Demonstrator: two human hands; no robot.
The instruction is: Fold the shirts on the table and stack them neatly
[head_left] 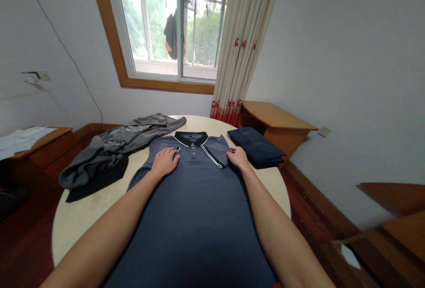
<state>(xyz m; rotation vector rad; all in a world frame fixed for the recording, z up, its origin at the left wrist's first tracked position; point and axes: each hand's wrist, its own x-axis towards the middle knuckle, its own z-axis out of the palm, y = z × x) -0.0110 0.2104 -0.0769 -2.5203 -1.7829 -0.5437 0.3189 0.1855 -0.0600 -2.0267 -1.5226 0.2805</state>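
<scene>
- Across the pale round table point(83, 217), a dark grey-blue polo shirt point(199, 199) lies front up, its black collar point(202, 139) at the far end and its body running toward the person; I cannot make out the hem.
- The step in hand looks like setting the sleeves in place. The sleeve point(219, 148) on the right seems turned inward, its white-striped trim point(213, 158) slanting across the chest.
- To do this well, lay each sleeve flat, match the slant of both trims, and smooth outward from the button placket point(193, 148) without dragging the collar askew.
- Light pressure should suit this thin-looking cloth; a hard tug could ruck the shoulder.
- The right hand point(238, 158) appears to pinch the outer edge of the shirt between thumb and fingertips, beside the folded dark clothes point(257, 144).
- The left hand point(166, 162) lies palm down over the other sleeve, fingers bent, thumb near a bit of striped trim; whether it grips or merely presses, I cannot tell.
- Both forearms point(124, 217) reach forward, one along each side of the shirt, the hands almost level with each other.
</scene>
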